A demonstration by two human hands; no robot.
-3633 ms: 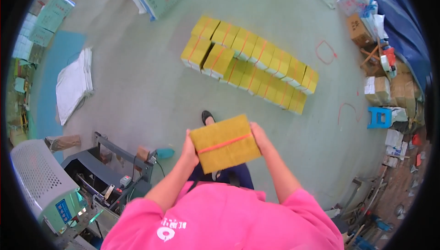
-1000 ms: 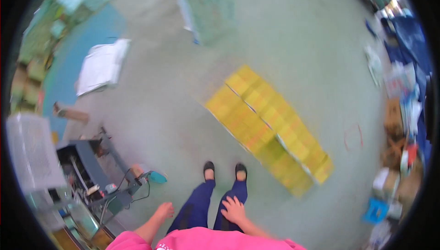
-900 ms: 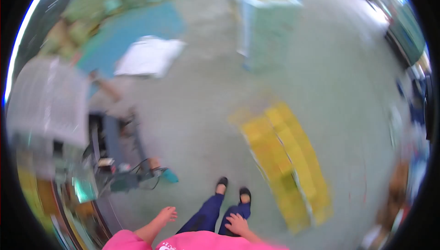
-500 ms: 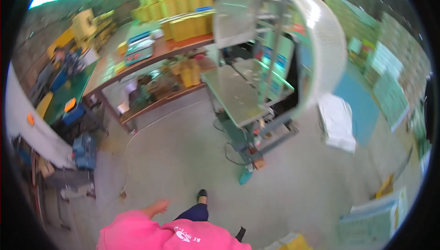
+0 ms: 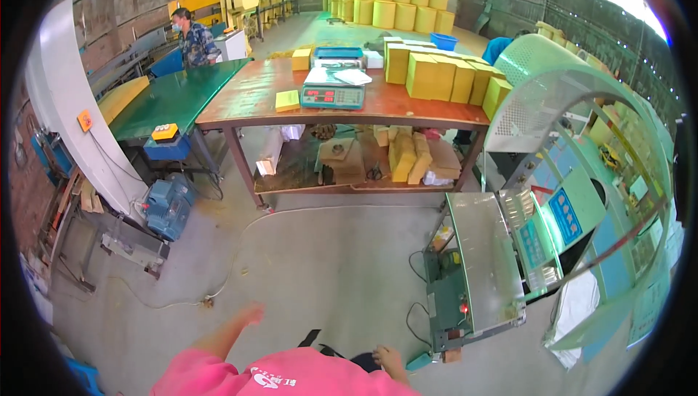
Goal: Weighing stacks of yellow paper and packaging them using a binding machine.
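My left hand (image 5: pixel 252 314) hangs out in front of me over the floor, a little blurred, fingers loosely out and nothing seen in it. Low on the right is my right hand (image 5: pixel 389 358), its fingers loosely bent and apart, holding nothing that I can see. Both hands are away from any object. The nearest thing to the right one is a metal-topped machine table (image 5: pixel 483 258) with a dark green box (image 5: pixel 445 298) under it. Ahead stands a red-brown worktable (image 5: pixel 247 98) carrying a digital scale (image 5: pixel 333 97) and a row of yellow blocks (image 5: pixel 432 76).
A large clear curved guard (image 5: pixel 538 62) arches over the machine at right. A blue motor (image 5: pixel 171 203) sits on the floor at left beside a white post (image 5: pixel 80 105). A cable (image 5: pixel 236 265) crosses the floor. A person (image 5: pixel 193 40) is beyond the green belt table (image 5: pixel 171 98).
The view has swung up and to the right, bringing the worktable more fully ahead and the machine lower right. My right hand has come into view; my left stays empty.
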